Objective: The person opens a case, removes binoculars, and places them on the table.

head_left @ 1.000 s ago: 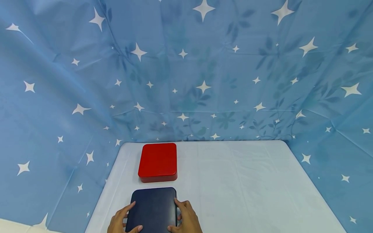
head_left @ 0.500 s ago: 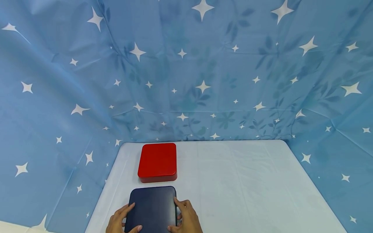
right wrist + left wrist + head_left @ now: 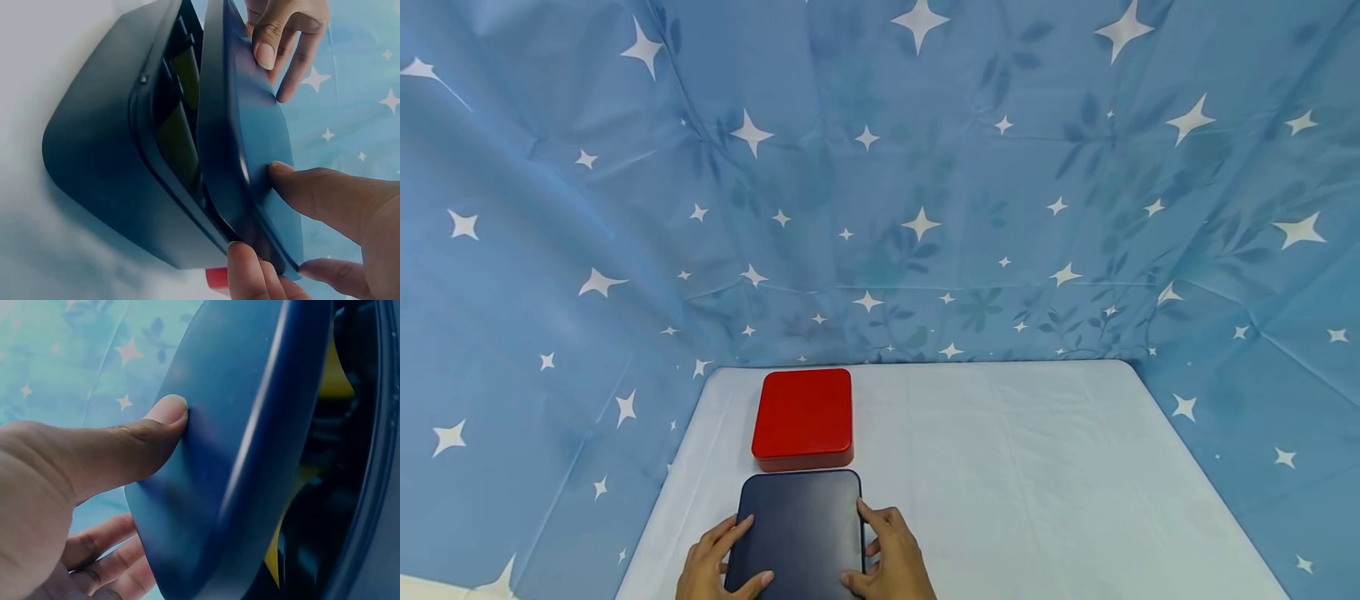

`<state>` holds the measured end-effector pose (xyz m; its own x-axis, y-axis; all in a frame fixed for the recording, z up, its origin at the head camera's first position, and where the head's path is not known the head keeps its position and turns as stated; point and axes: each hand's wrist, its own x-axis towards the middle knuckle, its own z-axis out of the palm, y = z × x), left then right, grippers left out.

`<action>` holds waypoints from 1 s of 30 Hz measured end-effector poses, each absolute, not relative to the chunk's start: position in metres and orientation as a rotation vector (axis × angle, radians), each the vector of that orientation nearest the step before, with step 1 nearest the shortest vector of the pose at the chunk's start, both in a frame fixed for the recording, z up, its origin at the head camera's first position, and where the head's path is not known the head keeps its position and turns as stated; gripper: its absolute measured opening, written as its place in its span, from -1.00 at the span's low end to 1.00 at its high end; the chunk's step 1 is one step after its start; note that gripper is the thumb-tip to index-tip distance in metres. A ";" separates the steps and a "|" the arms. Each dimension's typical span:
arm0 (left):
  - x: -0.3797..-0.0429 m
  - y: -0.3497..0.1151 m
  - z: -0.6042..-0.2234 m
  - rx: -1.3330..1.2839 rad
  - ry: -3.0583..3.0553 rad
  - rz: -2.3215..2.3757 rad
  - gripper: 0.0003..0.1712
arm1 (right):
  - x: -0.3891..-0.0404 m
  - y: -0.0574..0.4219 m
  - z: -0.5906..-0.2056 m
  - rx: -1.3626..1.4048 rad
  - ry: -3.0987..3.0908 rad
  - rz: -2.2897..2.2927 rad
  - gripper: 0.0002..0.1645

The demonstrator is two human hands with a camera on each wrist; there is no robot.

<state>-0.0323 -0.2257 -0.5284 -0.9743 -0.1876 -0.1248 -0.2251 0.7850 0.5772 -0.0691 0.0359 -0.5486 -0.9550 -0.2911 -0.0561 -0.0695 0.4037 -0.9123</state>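
A dark navy lid (image 3: pixel 801 529) sits tilted over a matching tin (image 3: pixel 106 144), its near side raised so that a gap shows in both wrist views. Through the gap, black shapes and yellow patches (image 3: pixel 180 144) appear inside the tin. My left hand (image 3: pixel 715 562) holds the lid's left side, thumb on top and fingers at the edge. On the right side my right hand (image 3: pixel 895 554) grips it too, its thumb on the top face and other fingers at the rim. Most of the contents are hidden by the lid.
A closed red tin (image 3: pixel 805 417) stands just beyond the navy one, near the table's far left corner. White cloth covers the table (image 3: pixel 1037 483). A blue starred curtain (image 3: pixel 925 167) encloses the back and both sides.
The navy lid has shifted slightly forward and right, its far edge now close to the red tin. Both hands have moved with it and keep their hold.
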 end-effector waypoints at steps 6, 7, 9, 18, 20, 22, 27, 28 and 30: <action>-0.034 -0.215 -0.523 -0.339 2.899 0.998 -0.01 | -0.069 0.047 -0.545 -0.332 2.489 -1.594 0.10; -0.034 -0.213 -0.522 -0.330 2.906 1.002 -0.01 | -0.069 0.049 -0.545 -0.326 2.494 -1.593 0.10; -0.034 -0.209 -0.521 -0.321 2.921 1.013 -0.02 | -0.069 0.053 -0.544 -0.312 2.503 -1.592 0.10; -0.038 -0.188 -0.519 -0.249 2.990 1.075 -0.11 | -0.069 0.075 -0.540 -0.296 2.538 -1.625 0.12; -0.039 -0.182 -0.520 -0.216 3.012 1.073 -0.12 | -0.068 0.081 -0.539 -0.292 2.542 -1.633 0.12; -0.040 -0.177 -0.521 -0.192 3.022 1.080 -0.13 | -0.068 0.087 -0.538 -0.282 2.548 -1.631 0.12; -0.042 -0.165 -0.524 -0.122 3.041 1.124 -0.15 | -0.067 0.102 -0.538 -0.275 2.558 -1.638 0.12; -0.042 -0.163 -0.524 -0.110 3.046 1.128 -0.16 | -0.066 0.105 -0.539 -0.267 2.558 -1.639 0.12; -0.043 -0.158 -0.526 -0.089 3.046 1.152 -0.16 | -0.066 0.111 -0.539 -0.256 2.563 -1.634 0.12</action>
<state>-0.0430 -0.1579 -0.5255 -0.9918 -0.0919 0.0889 -0.0102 0.7494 0.6621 -0.0659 0.1111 -0.5390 -0.9819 -0.1892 0.0133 -0.0919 0.4133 -0.9059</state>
